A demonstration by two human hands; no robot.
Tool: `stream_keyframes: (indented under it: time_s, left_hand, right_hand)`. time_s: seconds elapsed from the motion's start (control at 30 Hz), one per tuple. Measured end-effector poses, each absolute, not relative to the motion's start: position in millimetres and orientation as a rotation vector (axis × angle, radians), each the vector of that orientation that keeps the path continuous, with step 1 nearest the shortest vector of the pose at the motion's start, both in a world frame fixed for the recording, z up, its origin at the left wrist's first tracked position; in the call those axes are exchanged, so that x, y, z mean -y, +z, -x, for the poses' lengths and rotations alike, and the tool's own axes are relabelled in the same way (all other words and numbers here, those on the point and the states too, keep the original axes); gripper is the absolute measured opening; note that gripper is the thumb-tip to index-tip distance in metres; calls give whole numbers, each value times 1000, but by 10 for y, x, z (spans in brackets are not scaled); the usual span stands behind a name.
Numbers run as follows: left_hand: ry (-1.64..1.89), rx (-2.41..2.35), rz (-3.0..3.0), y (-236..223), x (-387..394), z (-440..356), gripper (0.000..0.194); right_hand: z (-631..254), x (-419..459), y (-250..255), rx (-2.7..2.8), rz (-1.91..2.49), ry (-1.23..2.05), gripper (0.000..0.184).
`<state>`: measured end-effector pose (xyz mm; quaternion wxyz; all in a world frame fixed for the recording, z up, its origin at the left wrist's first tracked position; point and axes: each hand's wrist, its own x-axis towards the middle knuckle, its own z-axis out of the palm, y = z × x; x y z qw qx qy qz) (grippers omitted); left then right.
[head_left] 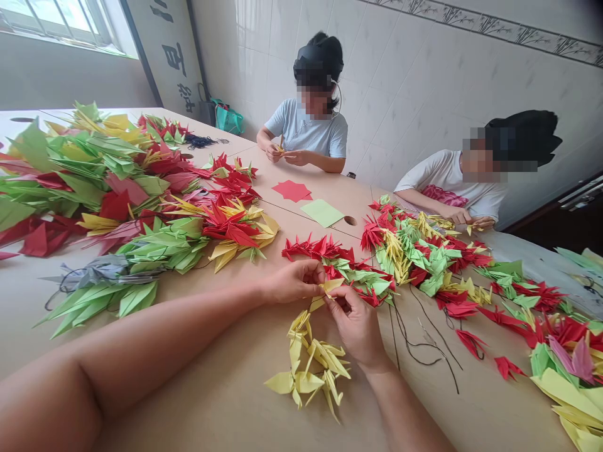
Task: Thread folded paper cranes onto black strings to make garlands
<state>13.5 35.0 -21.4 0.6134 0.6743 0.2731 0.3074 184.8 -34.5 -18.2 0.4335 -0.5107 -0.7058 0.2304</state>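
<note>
Between my two hands is a small yellow folded-paper crane. My left hand pinches it from the left with closed fingers. From the right, my right hand grips its other side between thumb and fingers. Just below them, a strand of yellow paper cranes lies curled on the table. Right behind my hands runs a strand of red and green paper cranes. Whether a thread runs through the held crane is hidden by my fingers.
A big heap of green, red and yellow cranes covers the table's left. More strands and dark threads lie right. Red paper and green paper lie ahead. Two people sit across, handling small paper pieces.
</note>
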Motion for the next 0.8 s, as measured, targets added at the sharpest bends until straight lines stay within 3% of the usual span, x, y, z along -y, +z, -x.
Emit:
stream_keyframes:
  time_s: [0.8]
  left_hand:
    - [711,-727,-1488,-121,-335,-141,11]
  right_hand:
    - [-1873,332,-203,1734,1307,597,15]
